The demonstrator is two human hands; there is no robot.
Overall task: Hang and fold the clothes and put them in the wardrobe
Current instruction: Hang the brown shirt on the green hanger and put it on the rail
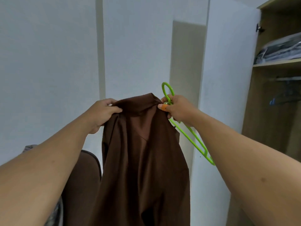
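A dark brown collared shirt (143, 157) hangs in front of me, held up at its shoulders. My left hand (101, 113) grips the left side of its collar. My right hand (177, 108) pinches the right side of the collar and also holds a bright green plastic hanger (193, 137). The hanger's hook sticks up above that hand and one arm slants down to the right, outside the shirt. An orange piece shows at my right thumb.
An open wardrobe (276, 66) stands at the right, its white door (228, 79) swung towards me. A shelf holds bagged clothes (280, 49); below it is a rail with dark hangers (286, 93). A brown chair back (84, 176) is at lower left. White walls lie ahead.
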